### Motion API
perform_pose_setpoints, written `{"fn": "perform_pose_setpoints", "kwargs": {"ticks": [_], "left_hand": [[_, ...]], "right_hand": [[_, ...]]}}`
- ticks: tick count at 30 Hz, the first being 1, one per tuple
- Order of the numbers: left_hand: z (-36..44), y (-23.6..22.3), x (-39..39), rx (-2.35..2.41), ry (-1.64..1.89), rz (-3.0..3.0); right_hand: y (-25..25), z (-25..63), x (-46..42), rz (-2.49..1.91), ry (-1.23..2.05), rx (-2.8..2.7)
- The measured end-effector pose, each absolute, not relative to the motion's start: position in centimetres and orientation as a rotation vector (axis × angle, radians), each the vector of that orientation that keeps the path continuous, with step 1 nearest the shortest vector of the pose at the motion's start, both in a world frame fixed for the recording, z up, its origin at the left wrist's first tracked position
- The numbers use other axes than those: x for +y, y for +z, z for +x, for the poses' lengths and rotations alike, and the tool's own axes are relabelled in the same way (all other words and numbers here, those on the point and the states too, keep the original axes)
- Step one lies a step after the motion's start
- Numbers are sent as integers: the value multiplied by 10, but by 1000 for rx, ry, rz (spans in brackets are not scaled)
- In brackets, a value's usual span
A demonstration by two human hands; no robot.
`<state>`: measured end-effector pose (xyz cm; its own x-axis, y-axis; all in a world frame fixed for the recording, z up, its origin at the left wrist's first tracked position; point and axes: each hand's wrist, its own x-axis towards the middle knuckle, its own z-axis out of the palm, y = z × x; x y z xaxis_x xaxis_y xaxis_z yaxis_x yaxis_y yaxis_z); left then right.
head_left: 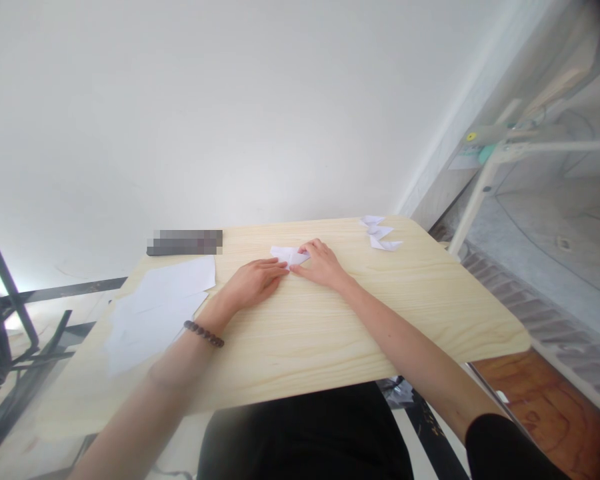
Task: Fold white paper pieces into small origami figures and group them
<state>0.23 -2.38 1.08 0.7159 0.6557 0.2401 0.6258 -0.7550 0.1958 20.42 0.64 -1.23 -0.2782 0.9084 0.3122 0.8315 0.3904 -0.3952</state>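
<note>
A small folded piece of white paper (285, 254) lies on the light wooden table (330, 327), toward its far side. My left hand (255, 280) rests flat on the table with its fingers stretched out, the fingertips touching the paper's near edge. My right hand (321, 263) lies over the paper's right part, fingers bent and pressing down on it. A dark bead bracelet (203, 333) circles my left wrist.
Loose white sheets (155, 307) lie at the table's left. Folded white paper shapes (380, 233) sit at the far right corner. A dark flat object (185, 242) lies at the far edge. A black chair frame (0, 313) stands left; a white stand (480, 193) stands right.
</note>
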Motion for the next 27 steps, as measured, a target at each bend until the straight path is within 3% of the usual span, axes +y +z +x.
{"fn": "perform_pose_setpoints", "kwargs": {"ticks": [27], "left_hand": [[3, 13, -25, 1054, 467, 2814]], "right_hand": [[-15, 203, 7, -1508, 207, -2134]]}}
